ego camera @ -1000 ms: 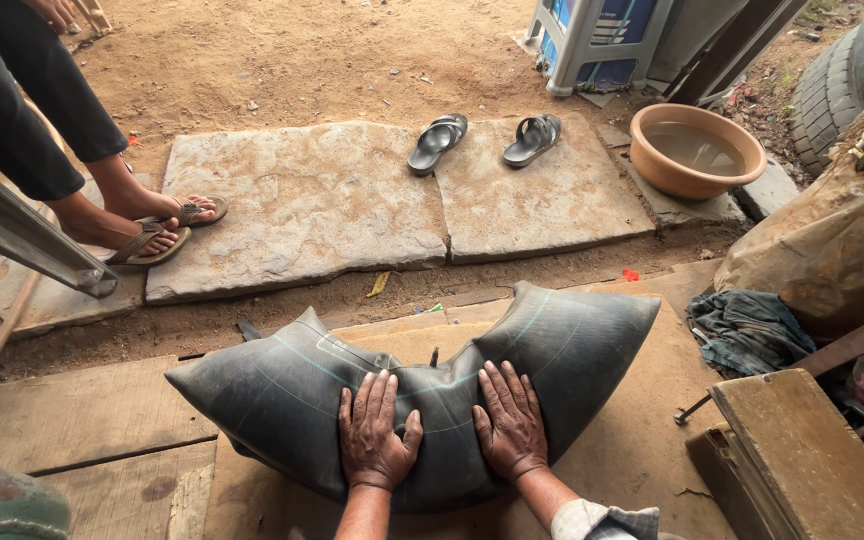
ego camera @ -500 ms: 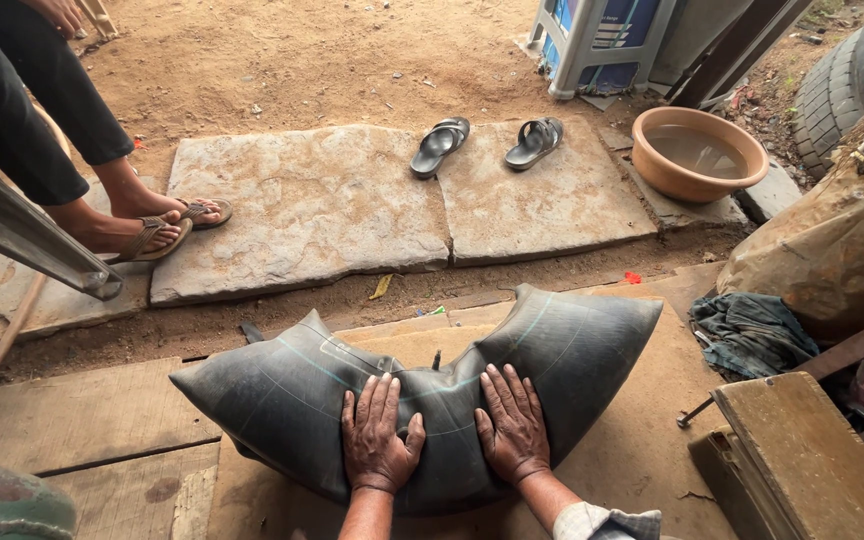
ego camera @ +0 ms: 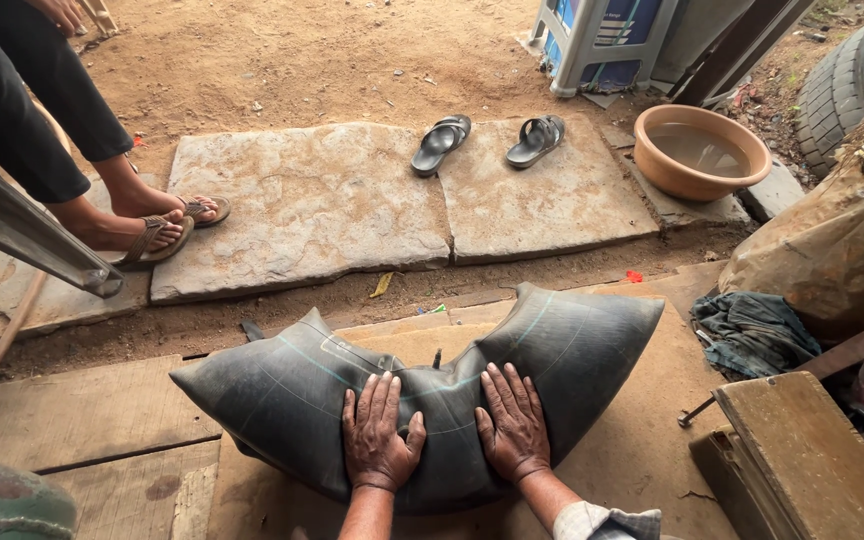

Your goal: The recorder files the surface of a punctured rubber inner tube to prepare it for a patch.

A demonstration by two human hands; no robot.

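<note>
- Hands are laid flat, fingers spread, on the black folded rubber inner tube [ego camera: 422, 390]: the left hand [ego camera: 380, 437] left of the fold's middle, the right hand [ego camera: 513, 425] just beside it on the right.
- Nothing is gripped; both palms are pressed down on the rubber, and the tube is seen bulging out to either side of them.
- The tube is found on the worn wooden floor boards [ego camera: 82, 420], directly in front of the person, its small valve stem [ego camera: 436, 358] standing up just beyond the fingertips.
- Against the two earlier views, almost nothing is altered: the hands are kept in the same spots and the tube's outline is much the same, so the pressing is judged to be held steady rather than advanced.
- Beyond the boards, two flat grey stone slabs [ego camera: 312, 205] are seen, with a pair of dark rubber sandals [ego camera: 487, 142] left on them.
- A round terracotta-coloured basin of water [ego camera: 702, 150] is set to the right, well apart from the tube.
- Another person's sandalled feet [ego camera: 157, 225] are rested on the left slab's edge.
- A crumpled dark blue-grey rag [ego camera: 752, 335] is lying near the tube's right end.
</note>
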